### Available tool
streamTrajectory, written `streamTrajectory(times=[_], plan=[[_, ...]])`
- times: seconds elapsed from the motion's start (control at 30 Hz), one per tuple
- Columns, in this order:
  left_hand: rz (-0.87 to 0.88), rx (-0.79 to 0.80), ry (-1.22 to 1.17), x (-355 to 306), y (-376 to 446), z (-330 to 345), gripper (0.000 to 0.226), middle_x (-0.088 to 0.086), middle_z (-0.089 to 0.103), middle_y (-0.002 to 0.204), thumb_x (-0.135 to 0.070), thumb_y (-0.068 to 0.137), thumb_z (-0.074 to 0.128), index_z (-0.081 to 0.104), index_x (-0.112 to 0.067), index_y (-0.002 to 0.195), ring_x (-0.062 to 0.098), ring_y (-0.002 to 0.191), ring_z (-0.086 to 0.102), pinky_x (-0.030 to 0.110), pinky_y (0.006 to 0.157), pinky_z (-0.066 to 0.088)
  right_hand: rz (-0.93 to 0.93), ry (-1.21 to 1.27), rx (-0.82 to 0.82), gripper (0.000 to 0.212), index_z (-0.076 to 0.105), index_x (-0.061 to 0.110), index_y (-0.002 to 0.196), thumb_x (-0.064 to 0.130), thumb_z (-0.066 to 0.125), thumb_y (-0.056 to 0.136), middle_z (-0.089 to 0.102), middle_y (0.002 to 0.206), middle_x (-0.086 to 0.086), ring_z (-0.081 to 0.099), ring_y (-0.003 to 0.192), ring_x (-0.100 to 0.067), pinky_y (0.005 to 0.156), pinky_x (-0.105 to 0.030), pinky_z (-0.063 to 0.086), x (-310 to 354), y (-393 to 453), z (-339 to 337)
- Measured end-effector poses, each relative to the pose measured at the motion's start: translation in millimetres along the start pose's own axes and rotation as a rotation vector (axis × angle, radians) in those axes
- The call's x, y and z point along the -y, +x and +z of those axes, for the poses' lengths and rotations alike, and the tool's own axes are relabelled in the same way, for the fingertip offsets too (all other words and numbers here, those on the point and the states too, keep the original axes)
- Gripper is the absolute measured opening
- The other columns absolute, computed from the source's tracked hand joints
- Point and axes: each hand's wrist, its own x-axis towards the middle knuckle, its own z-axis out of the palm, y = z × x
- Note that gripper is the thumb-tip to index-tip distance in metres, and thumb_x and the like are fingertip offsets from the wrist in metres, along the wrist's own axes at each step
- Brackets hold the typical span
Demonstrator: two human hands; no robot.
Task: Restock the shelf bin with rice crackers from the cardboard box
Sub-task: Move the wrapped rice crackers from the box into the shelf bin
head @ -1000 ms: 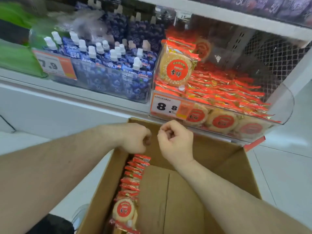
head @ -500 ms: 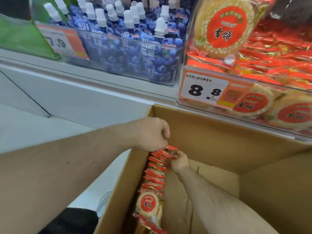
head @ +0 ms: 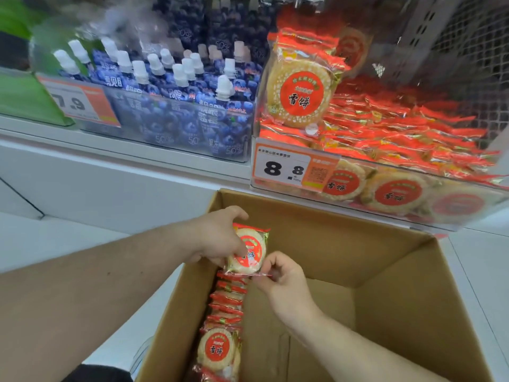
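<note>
An open cardboard box (head: 358,252) stands below the shelf. A row of red-wrapped rice cracker packs (head: 225,307) lines its left wall. One rice cracker pack (head: 254,244) is lifted above the row. My left hand (head: 220,238) grips its left side. My right hand (head: 281,282) pinches its lower edge. Above, the clear shelf bin (head: 281,186) with an 8.8 price tag holds many of the same packs (head: 385,133), one standing upright at its front left.
A clear bin of blue spouted drink pouches (head: 176,106) with a 7.9 tag stands left of the cracker bin. Green packages (head: 22,97) lie at the far left. A white shelf ledge (head: 124,150) runs above the box. White floor tiles surround the box.
Both hands reached into the box and drew one pack up out of the row. The pack now faces me, held between both hands.
</note>
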Motion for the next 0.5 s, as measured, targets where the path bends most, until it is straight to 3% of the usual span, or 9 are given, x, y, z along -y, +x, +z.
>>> streamTrajectory(times=[0.07,0.13,0.2,0.3,0.37,0.43,0.5], plan=[[0.066,-0.091,-0.011,0.9,0.2,-4.6,0.064,0.006,0.06,0.108,-0.002,0.077,0.073,0.048,-0.028,0.13,0.023,0.089,0.065,0.033,0.06,0.058,0.045,0.126,0.004,0.032,0.046,0.011,0.076,-0.018,0.053,0.065,0.064,0.076,-0.002,0.058,0.07,-0.017,0.058,-0.026,0.042,8.3,8.8,0.2],[0.131,-0.189,0.109,0.6,-2.7,-14.7,0.061,0.003,0.062,0.104,-0.002,0.076,0.072,0.051,-0.03,0.125,0.022,0.086,0.066,0.034,0.063,0.058,0.169,0.178,-0.146,0.034,0.045,0.011,0.083,-0.019,0.044,0.067,0.063,0.093,-0.011,0.06,0.072,-0.021,0.059,-0.027,0.043,-4.8,26.8,-9.7],[0.168,-0.255,0.205,0.2,-5.1,-25.9,0.057,0.001,0.063,0.101,-0.005,0.078,0.07,0.051,-0.034,0.123,0.023,0.081,0.067,0.036,0.062,0.058,0.288,0.022,-0.306,0.034,0.051,0.013,0.09,-0.017,0.04,0.077,0.062,0.095,-0.012,0.056,0.068,-0.018,0.059,-0.026,0.042,-35.3,47.5,-24.7],[0.174,-0.287,0.195,-0.8,-5.5,-34.5,0.055,0.001,0.064,0.097,-0.004,0.079,0.069,0.052,-0.036,0.121,0.024,0.078,0.068,0.038,0.061,0.058,0.421,-0.174,-0.306,0.038,0.058,0.016,0.115,-0.005,0.048,0.085,0.064,0.087,-0.008,0.052,0.063,-0.016,0.056,-0.023,0.044,-86.4,77.7,-30.1],[0.172,-0.278,0.176,-0.9,-2.0,-35.3,0.055,0.002,0.063,0.1,-0.003,0.08,0.068,0.052,-0.036,0.122,0.023,0.079,0.066,0.034,0.055,0.057,0.447,-0.223,-0.24,0.04,0.057,0.019,0.125,0.006,0.058,0.088,0.067,0.105,-0.006,0.062,0.079,-0.017,0.075,-0.027,0.053,-110.8,98.6,-19.9],[0.168,-0.268,0.186,-1.3,1.8,-34.8,0.056,0.0,0.061,0.1,-0.004,0.081,0.066,0.051,-0.038,0.123,0.018,0.077,0.063,0.025,0.047,0.049,0.463,-0.288,-0.202,0.036,0.058,0.023,0.122,0.019,0.066,0.088,0.067,0.115,0.0,0.065,0.098,-0.02,0.093,-0.035,0.053,-125.2,116.2,-6.4],[0.172,-0.26,0.224,-1.3,4.7,-34.6,0.056,-0.001,0.06,0.105,-0.004,0.082,0.065,0.051,-0.039,0.124,0.016,0.082,0.062,0.022,0.048,0.048,0.483,-0.368,-0.194,0.023,0.061,0.027,0.11,0.024,0.066,0.088,0.067,0.109,0.004,0.065,0.1,-0.02,0.095,-0.035,0.051,-133.8,126.5,5.7]])
